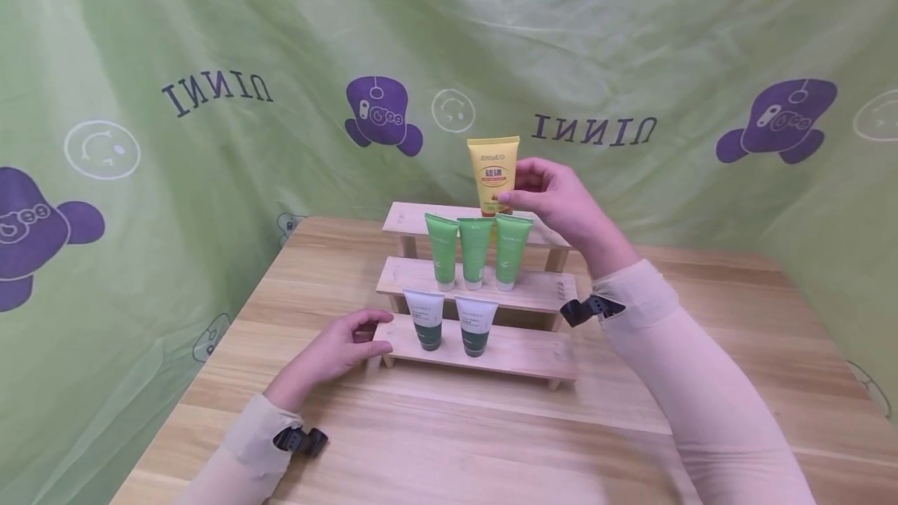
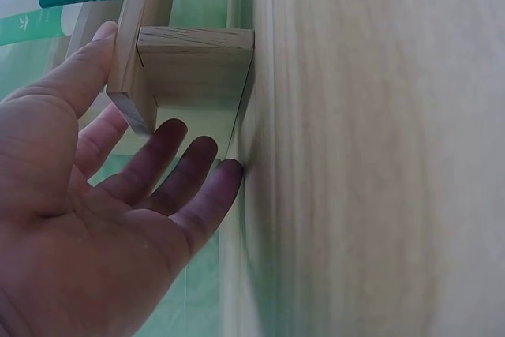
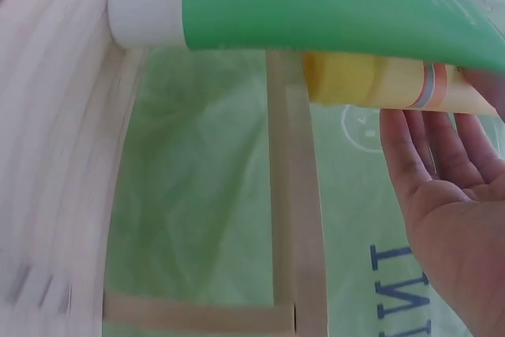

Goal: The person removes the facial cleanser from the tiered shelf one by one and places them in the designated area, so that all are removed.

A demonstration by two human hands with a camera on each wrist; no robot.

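My right hand (image 1: 557,197) pinches a yellow squeeze tube (image 1: 493,170) by its right side, cap down, at the top tier of a three-tier wooden display rack (image 1: 519,349). In the right wrist view, the cap end of the yellow tube (image 3: 347,79) is right by the top board; whether it touches is unclear. Three green tubes (image 1: 475,248) stand on the middle tier. Two white-and-dark-green tubes (image 1: 475,326) stand on the lowest tier. My left hand (image 2: 102,187) holds the left end of the lowest board (image 2: 130,37), thumb at its front edge, fingers around the end.
The rack stands on a wood-grain table (image 1: 449,443). Behind it hangs a green curtain (image 1: 295,22) with purple cartoon prints. The green tubes stand close in front of the yellow tube and right hand.
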